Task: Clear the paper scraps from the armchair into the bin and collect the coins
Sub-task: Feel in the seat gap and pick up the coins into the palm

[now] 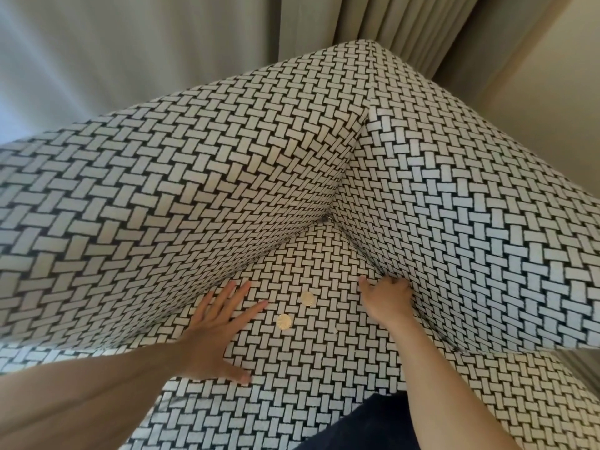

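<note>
**Reaching for 2 coins on the armchair seat**

Lying flat on the seat cushion (324,358) of the woven-pattern armchair (194,190), 2 gold coins sit between the person's hands, toward the back of the seat but well short of the back corner. The nearer coin (283,321) rests just beside the tips of the left hand (211,336); the farther coin (307,299) sits up and to the right of it, closer to the rear corner, roughly midway between both hands.

The left hand is spread open, palm down on the cushion near the left armrest, fingers (250,311) extended and gripping nothing. Its index tip points almost straight at the nearer coin, so that hand looks best placed for the first pick. The right hand (386,298) is curled at the crease where the seat meets the right armrest, fingertips tucked into the seam; whether it pinches anything there I cannot tell.

Being round and flat, the coins offer no long axis to line up with; the likely difficulty is getting a fingertip under a thin edge on soft fabric, and sliding each coin first may help.

No paper scraps and no bin show in this view, so the coin collecting appears to be the step in hand.
</note>
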